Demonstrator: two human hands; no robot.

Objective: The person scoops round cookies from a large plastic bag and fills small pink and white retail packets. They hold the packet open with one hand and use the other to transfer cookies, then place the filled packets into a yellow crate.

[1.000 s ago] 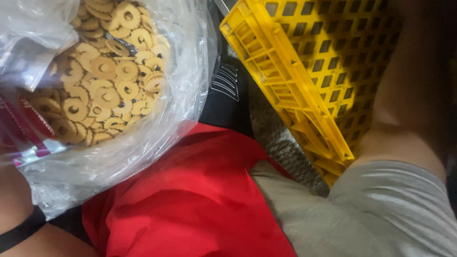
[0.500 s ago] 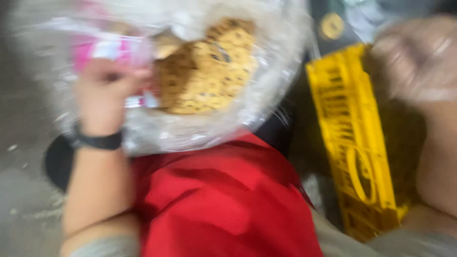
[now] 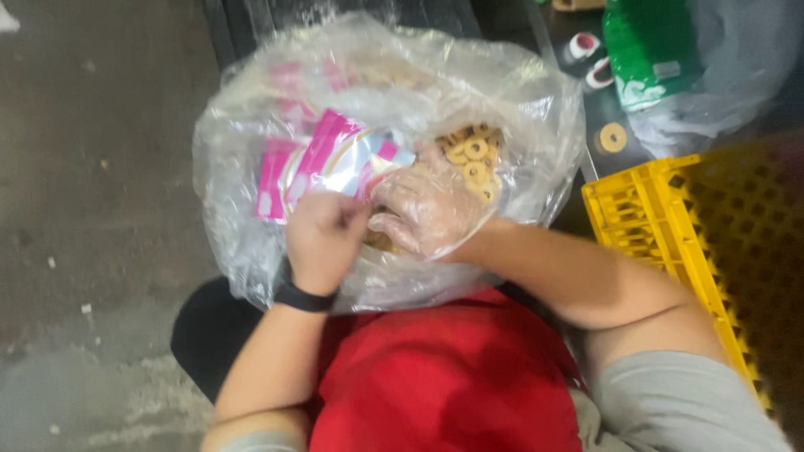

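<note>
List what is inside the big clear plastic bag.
Ring-shaped biscuits, pink-and-white packets and the gloved right hand show inside the clear plastic bag. The hands and packets cover whatever lies deeper.

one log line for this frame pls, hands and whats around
left hand: grips pink-and-white pouch | right hand: clear glove, in big clear bag on ring biscuits | right side: yellow crate

Thin, crinkled clear plastic bag (image 3: pixel 251 167), glossy with glare. Inside, a shiny pink-and-white foil pouch (image 3: pixel 322 163) and dry, matt ring biscuits (image 3: pixel 473 155). Right hand (image 3: pixel 427 209) in a filmy transparent plastic glove. Hard yellow plastic crate (image 3: pixel 670 226); rough, dull concrete floor (image 3: pixel 92 192).
</note>
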